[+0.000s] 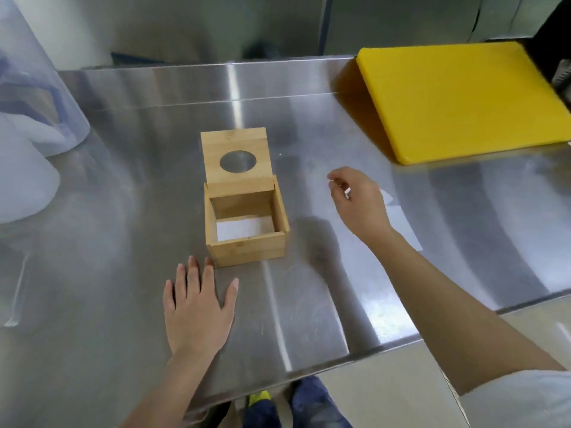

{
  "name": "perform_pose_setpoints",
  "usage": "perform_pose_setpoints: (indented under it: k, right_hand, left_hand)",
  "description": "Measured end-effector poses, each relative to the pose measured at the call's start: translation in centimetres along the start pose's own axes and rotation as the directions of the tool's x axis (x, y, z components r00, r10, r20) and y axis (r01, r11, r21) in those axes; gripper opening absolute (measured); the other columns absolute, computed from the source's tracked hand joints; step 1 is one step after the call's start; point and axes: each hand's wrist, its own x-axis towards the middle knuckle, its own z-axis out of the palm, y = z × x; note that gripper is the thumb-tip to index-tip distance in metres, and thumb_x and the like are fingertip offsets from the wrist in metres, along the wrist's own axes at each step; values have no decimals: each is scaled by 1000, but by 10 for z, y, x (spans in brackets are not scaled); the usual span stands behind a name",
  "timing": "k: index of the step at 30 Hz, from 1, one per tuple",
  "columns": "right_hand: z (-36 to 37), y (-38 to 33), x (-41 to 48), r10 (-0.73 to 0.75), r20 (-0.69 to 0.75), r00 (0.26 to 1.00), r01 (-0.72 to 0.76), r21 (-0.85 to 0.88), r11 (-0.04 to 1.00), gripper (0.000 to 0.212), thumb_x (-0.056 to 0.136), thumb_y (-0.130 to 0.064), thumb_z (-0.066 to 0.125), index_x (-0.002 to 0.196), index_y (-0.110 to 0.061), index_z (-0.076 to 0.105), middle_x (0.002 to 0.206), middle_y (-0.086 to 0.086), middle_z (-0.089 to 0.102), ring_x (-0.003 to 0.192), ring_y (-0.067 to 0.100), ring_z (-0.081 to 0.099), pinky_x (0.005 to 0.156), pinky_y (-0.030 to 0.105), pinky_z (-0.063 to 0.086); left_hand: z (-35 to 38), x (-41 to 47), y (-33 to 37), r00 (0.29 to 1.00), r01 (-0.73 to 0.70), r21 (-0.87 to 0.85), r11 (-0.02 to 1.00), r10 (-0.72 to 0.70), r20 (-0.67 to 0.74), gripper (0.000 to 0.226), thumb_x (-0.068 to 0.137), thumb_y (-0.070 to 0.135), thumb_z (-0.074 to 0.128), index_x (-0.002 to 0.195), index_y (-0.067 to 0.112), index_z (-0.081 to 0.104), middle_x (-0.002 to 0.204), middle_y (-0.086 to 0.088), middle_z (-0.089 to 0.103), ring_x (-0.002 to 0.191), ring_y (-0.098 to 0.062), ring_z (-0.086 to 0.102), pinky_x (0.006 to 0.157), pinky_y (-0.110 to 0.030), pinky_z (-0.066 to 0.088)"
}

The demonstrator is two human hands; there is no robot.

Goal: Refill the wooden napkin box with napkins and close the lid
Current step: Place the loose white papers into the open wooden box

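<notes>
The wooden napkin box [247,247] stands mid-table with its lid [236,148] swung up at the back; the lid has a round hole. A white napkin [239,228] lies flat on the box's bottom. My left hand [197,307] rests flat on the table just in front of the box's front-left corner, fingers spread, holding nothing. My right hand [358,202] is to the right of the box, fingers curled down and pinching a white edge of the napkin sheets [401,220] that lie on the table under my wrist.
A yellow cutting board [457,100] lies at the back right of the steel table [139,180]. A large clear plastic container [34,97] with white contents stands at the far left. The table's front edge [386,344] runs diagonally near my body.
</notes>
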Motion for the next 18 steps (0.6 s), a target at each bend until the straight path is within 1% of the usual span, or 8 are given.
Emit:
perform_pose_setpoints:
  k: [2,3,6,9,12,15,17,18]
  right_hand:
    - [-4,27,-9,131,-135,982,-143,-82,986,24,90,-10,51,111,-5,60,110,16,65,99,32,57,85,39,45]
    - [-5,40,-14,182,-171,968,-208,-145,967,28,90,-11,50,116,-4,57,115,17,62,105,34,55,88,41,43]
    - [-6,72,-30,346,-193,918,-391,-306,868,42,89,-18,51,128,-4,44,127,20,52,117,38,45,95,46,35]
    - [-7,93,-45,511,-161,844,-533,-357,767,50,88,-24,49,132,-5,35,130,20,47,123,37,39,98,48,30]
    - [-9,103,-56,563,-126,817,-558,-421,715,44,88,-26,46,124,-3,39,126,22,51,118,38,42,96,47,31]
    - [-11,106,-59,551,-160,819,-563,-408,719,41,85,-26,50,118,-2,45,120,20,54,114,36,44,92,45,32]
    - [-13,105,-56,603,-172,779,-620,-360,698,47,82,-30,56,118,-3,44,121,19,54,115,36,43,94,45,31]
    - [-15,105,-55,653,-164,739,-665,-328,671,50,80,-33,59,118,-3,44,122,18,53,117,35,43,95,44,31]
  left_hand:
    - [0,1,0,1000,-3,6,1000,3,4,65,89,56,23,138,15,38,152,-12,29,142,-28,17,115,-45,10]
    - [1,1,-1,1000,-5,8,1000,5,6,66,89,56,23,138,15,38,152,-12,29,141,-28,17,115,-45,11]
    - [2,0,-2,1000,-10,12,1000,10,14,68,89,58,20,138,14,37,152,-12,29,142,-29,17,114,-46,11]
    - [3,0,-2,1000,-7,9,1000,7,9,68,88,58,20,137,14,38,151,-13,30,141,-29,18,114,-46,12]
    - [4,0,-4,1000,-18,10,1000,18,6,68,88,58,20,136,13,40,150,-14,32,141,-30,20,114,-46,13]
    - [6,0,-5,1000,-18,7,1000,18,1,69,88,58,18,136,13,39,150,-13,32,141,-30,19,114,-46,12]
    - [6,0,-6,1000,-19,8,1000,19,-2,70,88,58,18,137,13,39,150,-13,32,141,-30,19,114,-46,12]
    - [6,-1,-6,1000,-19,10,1000,19,-4,70,88,58,18,136,13,39,150,-13,33,141,-30,20,114,-46,13]
